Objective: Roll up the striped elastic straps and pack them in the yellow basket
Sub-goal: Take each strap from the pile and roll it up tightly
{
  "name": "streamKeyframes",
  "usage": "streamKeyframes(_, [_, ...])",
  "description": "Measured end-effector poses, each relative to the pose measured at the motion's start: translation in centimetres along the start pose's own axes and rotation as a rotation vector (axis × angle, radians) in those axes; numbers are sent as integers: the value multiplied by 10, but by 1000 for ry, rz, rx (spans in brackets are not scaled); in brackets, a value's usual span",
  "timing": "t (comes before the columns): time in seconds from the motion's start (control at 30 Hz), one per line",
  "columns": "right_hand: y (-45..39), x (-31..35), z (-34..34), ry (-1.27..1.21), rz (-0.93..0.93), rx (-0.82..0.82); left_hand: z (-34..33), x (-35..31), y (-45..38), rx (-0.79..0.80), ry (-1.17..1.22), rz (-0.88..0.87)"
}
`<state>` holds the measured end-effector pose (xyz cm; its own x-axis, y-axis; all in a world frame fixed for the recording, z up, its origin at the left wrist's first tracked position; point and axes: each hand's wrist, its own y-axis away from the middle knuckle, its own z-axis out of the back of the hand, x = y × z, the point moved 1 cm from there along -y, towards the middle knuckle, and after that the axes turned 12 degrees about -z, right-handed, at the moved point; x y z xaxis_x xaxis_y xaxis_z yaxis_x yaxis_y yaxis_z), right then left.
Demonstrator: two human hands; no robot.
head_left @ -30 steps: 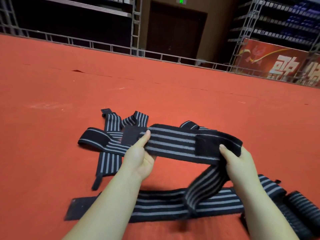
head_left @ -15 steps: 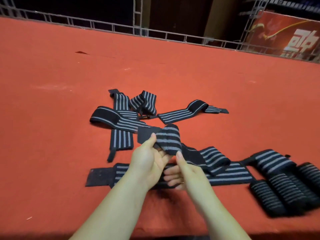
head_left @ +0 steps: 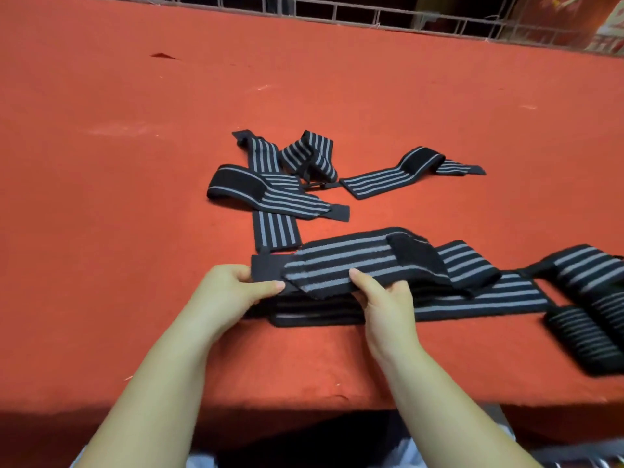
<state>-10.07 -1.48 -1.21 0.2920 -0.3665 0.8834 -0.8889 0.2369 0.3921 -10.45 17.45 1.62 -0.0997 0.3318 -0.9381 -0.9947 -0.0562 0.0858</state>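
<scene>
I hold a black strap with grey stripes point(head_left: 341, 261) low over the red surface, stretched left to right. My left hand point(head_left: 233, 292) pinches its plain black end between thumb and fingers. My right hand point(head_left: 385, 295) grips the striped part a little further right, thumb on top. Its far end folds over with a black patch. Another long strap point(head_left: 472, 298) lies flat beneath it. Several loose straps point(head_left: 270, 194) lie in a heap behind, and one more strap point(head_left: 405, 170) lies to the right of that heap. No yellow basket is in view.
Rolled straps point(head_left: 587, 336) lie at the right edge of the red carpeted platform point(head_left: 135, 231). A metal railing point(head_left: 371, 18) runs along the platform's far side. The near edge drops off just below my forearms.
The strap has come down from chest height to just over the surface. My hands drew together at its left end, then spread apart a little. The camera tilted downward.
</scene>
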Motion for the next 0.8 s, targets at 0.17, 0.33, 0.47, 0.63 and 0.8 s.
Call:
streamKeyframes(0.17, [2,-15,-9,279,102,-116,31,25,-4,-28,-48,83])
streamKeyframes(0.33, [9,-28,-20,410,83,-142,45,37,-5,-45,-48,137])
streamKeyframes(0.47, [8,-31,-20,485,104,-169,49,49,-6,-67,22,168])
streamKeyframes(0.63, [11,-35,-19,554,145,-168,49,54,-6,-80,60,190])
streamKeyframes(0.8, [13,-35,-20,557,206,-159,47,50,-6,-64,29,193])
